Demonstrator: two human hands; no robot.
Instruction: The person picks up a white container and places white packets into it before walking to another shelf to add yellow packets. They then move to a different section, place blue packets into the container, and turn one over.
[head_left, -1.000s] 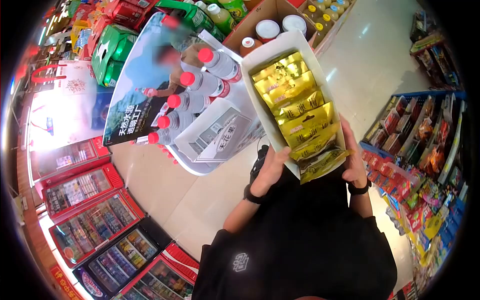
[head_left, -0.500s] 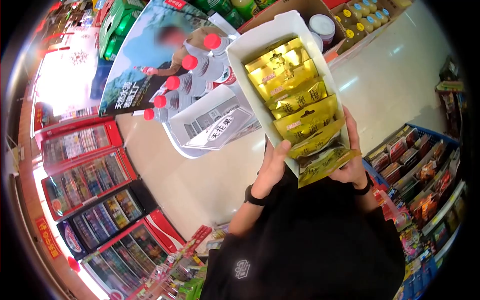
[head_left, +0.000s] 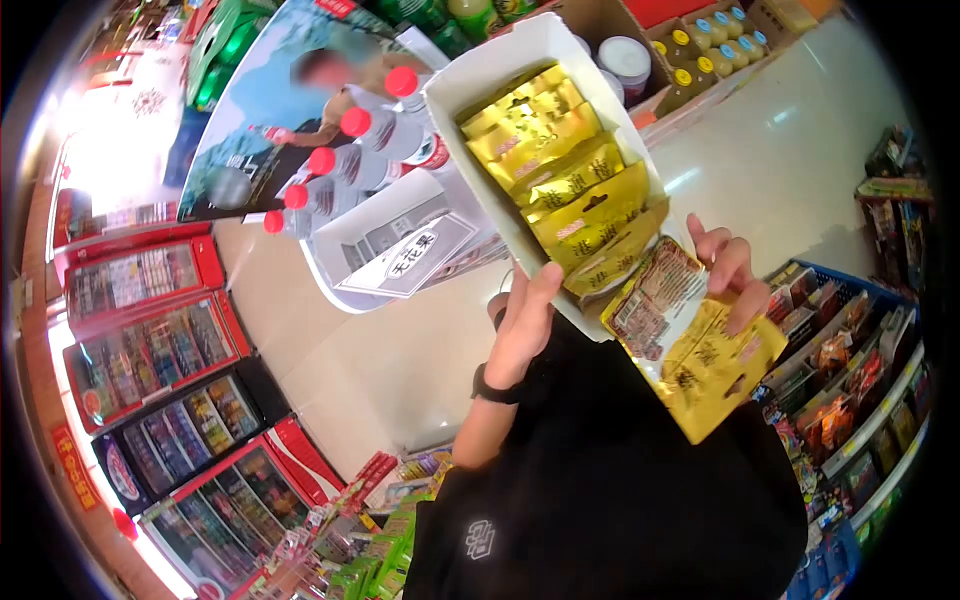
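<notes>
A white open-topped cardboard box [head_left: 478,172] is held tilted in front of me, filled with a row of gold snack packets [head_left: 590,215] with dark Chinese lettering. My left hand [head_left: 525,320] grips the box by its near left side, thumb up along the edge. At the near right end, my right hand [head_left: 735,270] has its fingers curled over a gold packet [head_left: 700,365] that sticks out past the rim. Beside it shows a brown and white printed packet back [head_left: 655,300], partly inside the box.
Left of the box, red-capped water bottles [head_left: 375,130] and an open white carton [head_left: 390,240] stand on a display. Glass-door coolers [head_left: 160,350] line the left wall. Snack shelves [head_left: 850,370] run along the right. Boxed yellow-capped bottles [head_left: 705,50] are at the back.
My right hand has moved from the box's side onto the near packets, and one now folds outward over the rim. The box has shifted slightly left in view.
</notes>
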